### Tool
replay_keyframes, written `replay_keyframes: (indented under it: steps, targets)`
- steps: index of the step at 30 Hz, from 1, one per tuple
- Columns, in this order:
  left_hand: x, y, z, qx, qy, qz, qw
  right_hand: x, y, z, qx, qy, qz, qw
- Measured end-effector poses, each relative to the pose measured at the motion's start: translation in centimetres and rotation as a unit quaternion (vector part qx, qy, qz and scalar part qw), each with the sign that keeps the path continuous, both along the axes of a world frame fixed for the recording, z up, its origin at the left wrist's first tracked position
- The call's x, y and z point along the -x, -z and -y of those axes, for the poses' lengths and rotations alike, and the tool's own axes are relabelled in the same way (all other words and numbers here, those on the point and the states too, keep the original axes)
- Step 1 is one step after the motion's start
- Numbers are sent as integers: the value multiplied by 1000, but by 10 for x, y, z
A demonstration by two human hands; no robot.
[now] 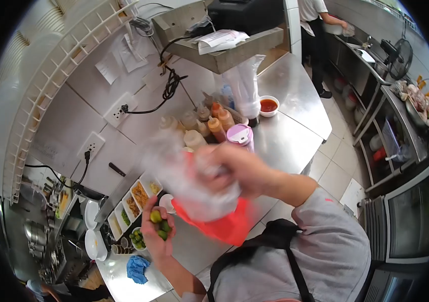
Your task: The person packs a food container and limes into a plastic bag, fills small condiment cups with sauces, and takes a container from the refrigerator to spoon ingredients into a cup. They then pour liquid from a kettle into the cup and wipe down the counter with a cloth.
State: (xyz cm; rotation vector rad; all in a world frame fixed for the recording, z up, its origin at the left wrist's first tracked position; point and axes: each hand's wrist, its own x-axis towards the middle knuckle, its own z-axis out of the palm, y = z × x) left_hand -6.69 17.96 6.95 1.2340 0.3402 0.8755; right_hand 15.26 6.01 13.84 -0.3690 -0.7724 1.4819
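Note:
Several small green limes (161, 225) rest in my left hand (157, 234), palm up with the fingers curled round them, beside the row of white topping trays. My right hand (232, 168), blurred by motion, is closed on a whitish plastic bag (199, 196) over the counter. Below and behind this bag shows a bright red bag or sheet (229, 226); whether my right hand grips it too is hidden. A white bowl (166, 203) sits between the two hands, partly covered. A bowl of green limes (137, 238) stands just left of my left hand.
Sauce bottles (217, 128), a pink-lidded cup (240, 135) and a bowl of red sauce (269, 105) stand on the steel counter (300, 126). A blue cloth (137, 269) lies near its lower left edge. Another person (315, 40) works at the sink, upper right.

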Motion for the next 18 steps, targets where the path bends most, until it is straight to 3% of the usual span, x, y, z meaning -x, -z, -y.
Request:
replay_keyframes:
  steps: [1,4,5,7,9,10,12,14,16,17,18]
  targets:
    - [10,2,-7,-13,94,51,994,15,-3,-3,22,-27,34,999]
    - [24,19,8,12,-172,-29,985,51,5,-12,35,-61,90,994]
    - [35,17,9,-11,-158,-68,985,55,9,-16,10,-32,188,982]
    - [53,26,-1,-175,-241,-77,952,57,9,-13,-163,213,315,910]
    - [65,18,-3,-282,-285,-69,914,54,-2,-2,-238,356,388,817]
    - [70,4,2,-382,-275,-82,879,52,-20,17,-232,382,407,797]
    - [77,-22,10,-569,-247,-103,778,68,-34,30,-179,329,496,784]
    - [78,-25,11,-620,-193,-54,758,103,-25,34,-76,152,612,772]
    - [83,-20,15,-661,-124,-22,740,129,6,28,-47,142,542,827]
    - [89,-16,18,-665,-121,-59,735,136,23,26,-34,135,505,852]
    - [95,-11,21,-669,-122,-96,727,137,36,27,-52,186,511,838]
